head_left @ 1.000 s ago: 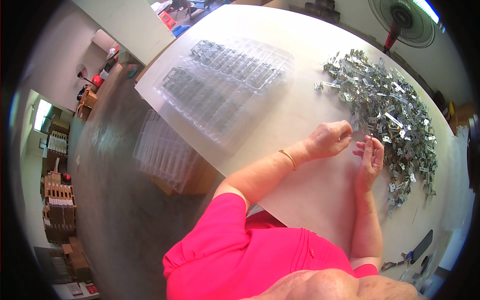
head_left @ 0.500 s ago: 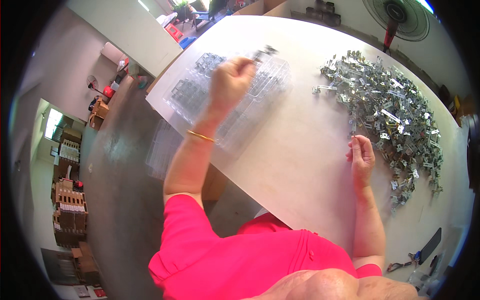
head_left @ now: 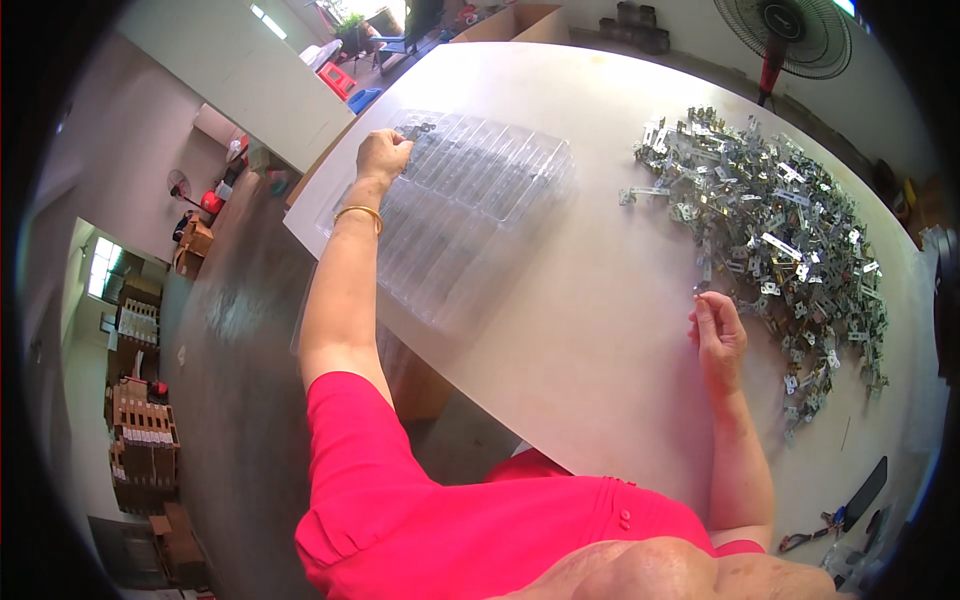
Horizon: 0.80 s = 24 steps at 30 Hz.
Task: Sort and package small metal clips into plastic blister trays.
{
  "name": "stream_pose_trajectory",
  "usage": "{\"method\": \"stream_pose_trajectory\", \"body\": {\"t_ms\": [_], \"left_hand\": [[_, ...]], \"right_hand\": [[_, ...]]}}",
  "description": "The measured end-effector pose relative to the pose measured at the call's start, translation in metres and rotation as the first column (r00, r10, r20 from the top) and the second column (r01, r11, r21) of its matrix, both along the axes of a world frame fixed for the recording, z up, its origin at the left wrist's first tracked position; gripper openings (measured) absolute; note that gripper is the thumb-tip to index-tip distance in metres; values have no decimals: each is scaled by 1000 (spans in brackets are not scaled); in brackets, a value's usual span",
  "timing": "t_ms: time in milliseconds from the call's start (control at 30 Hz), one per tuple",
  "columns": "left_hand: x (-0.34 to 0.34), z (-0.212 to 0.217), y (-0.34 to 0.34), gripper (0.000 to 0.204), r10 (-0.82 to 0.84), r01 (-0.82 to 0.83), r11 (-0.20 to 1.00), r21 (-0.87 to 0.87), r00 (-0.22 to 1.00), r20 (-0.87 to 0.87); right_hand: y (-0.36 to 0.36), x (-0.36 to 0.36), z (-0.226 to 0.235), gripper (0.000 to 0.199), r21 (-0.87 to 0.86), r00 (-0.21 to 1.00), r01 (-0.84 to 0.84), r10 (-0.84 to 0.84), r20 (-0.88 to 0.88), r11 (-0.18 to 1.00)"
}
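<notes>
My left hand (head_left: 384,155) is closed over the far left part of a clear plastic tray (head_left: 508,216) with narrow compartments. At its fingertips is a small dark metal bracket (head_left: 416,130), low over the tray or touching it; I cannot tell which. On the right, my right hand (head_left: 719,340) is held in a pinch close to the left edge of a heap of metal brackets (head_left: 770,215). Something tiny shows at its fingertips, too small to name. A gold bangle (head_left: 360,212) circles my left wrist.
A single bracket (head_left: 643,193) sticks out from the heap's left side. Near the right edge lie a long black object (head_left: 866,492) and a tool with orange handles (head_left: 797,541). A standing fan (head_left: 783,30) is beyond the table (head_left: 590,330), and an open cardboard box (head_left: 520,24) is behind it.
My left hand has moved left with the bracket, from above the tray's middle to its far left part. My right hand has come slightly nearer to me, still pinched.
</notes>
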<state>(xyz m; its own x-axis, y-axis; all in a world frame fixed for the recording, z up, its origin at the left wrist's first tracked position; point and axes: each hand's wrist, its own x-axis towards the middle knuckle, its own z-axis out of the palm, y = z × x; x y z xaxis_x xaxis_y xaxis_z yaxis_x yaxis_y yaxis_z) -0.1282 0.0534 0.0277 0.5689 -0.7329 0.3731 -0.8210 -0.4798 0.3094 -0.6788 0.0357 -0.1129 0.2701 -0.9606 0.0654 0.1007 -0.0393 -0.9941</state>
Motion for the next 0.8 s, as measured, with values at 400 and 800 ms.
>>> {"method": "stream_pose_trajectory", "body": {"t_ms": [400, 800], "left_hand": [[-7, -6, -26, 22, 41, -29, 974, 224, 998, -49], [-19, 1, -38, 22, -99, 64, 981, 181, 977, 190]], "right_hand": [[2, -1, 3, 6, -37, 999, 1, -2, -39, 999], [1, 1, 1, 5, -158, 996, -30, 17, -84, 987]]}}
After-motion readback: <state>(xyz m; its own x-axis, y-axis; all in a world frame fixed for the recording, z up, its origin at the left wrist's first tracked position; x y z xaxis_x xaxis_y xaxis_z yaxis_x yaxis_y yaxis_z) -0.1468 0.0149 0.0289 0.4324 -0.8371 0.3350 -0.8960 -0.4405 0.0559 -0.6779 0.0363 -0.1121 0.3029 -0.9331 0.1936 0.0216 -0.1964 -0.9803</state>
